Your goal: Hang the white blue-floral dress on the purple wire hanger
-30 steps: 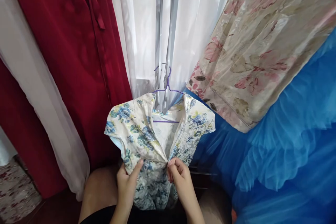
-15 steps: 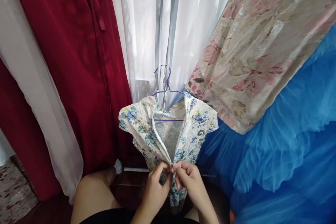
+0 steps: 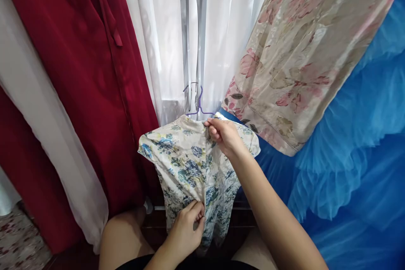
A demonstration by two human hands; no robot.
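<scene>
A white dress with blue flowers and short cap sleeves hangs on a purple hanger. Down its middle runs a zipper, its two sides now together from waist to neckline. My right hand is pinched at the top of that zipper, by the neck edge; the small pull is hidden under the fingertips. Lower down, my left hand grips the dress fabric beside the seam, with thumb and fingers closed.
Behind the dress, white curtains hang by grey metal poles. A red drape is on the left. To the right hang a beige cloth with pink flowers and blue ruffled tulle. My bare knees show below.
My right hand has moved up from the waist to the neckline, and the open V of the dress has closed. My left hand stays low on the fabric.
</scene>
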